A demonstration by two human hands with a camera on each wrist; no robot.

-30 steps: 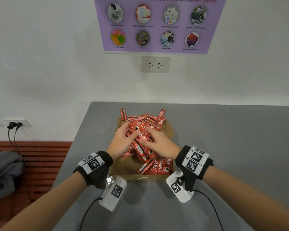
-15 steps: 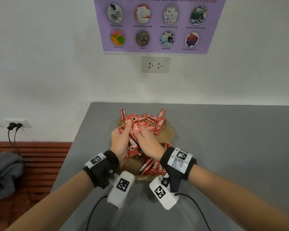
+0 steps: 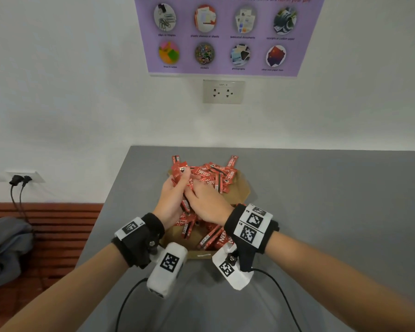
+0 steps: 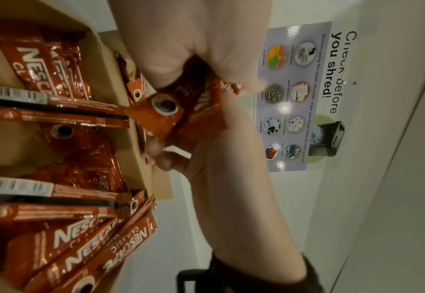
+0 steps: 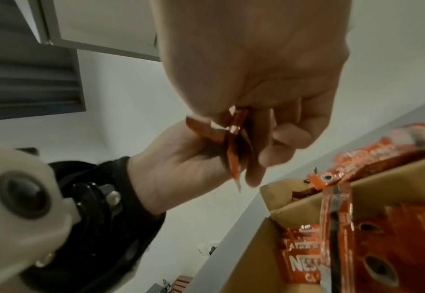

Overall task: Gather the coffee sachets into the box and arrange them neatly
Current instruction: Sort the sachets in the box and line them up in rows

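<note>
Cardboard forms the box (image 3: pixel 243 188), which is stood open on the grey table (image 3: pixel 321 212) with its flaps splayed outward. Red coffee sachets (image 3: pixel 213 174) are found inside it, heaped at the far end and scattered along the near end (image 3: pixel 211 238); several are seen crossing one another at odd angles and a few ends project over the far rim. No sachets are observed lying on the table outside the box, so the gathering is judged largely complete.

A small bundle of sachets (image 3: pixel 185 188) is held above the middle of the box between both hands. The left hand (image 3: pixel 171 202) is closed round the bundle, fingers curled about it with the thumb near its top. The right hand (image 3: pixel 209 204) is pressed against the same bundle from the other side; in the right wrist view its fingers (image 5: pixel 276 146) are seen curled onto the sachet ends (image 5: pixel 231 138). In the left wrist view the held sachets (image 4: pixel 178 113) are shown fanned, not yet squared.

The arranging is judged to be at an early stage: one bundle is being aligned, while the bulk of the contents remains disordered. Alignment of the remaining sachets in parallel rows is assessed as outstanding.
</note>
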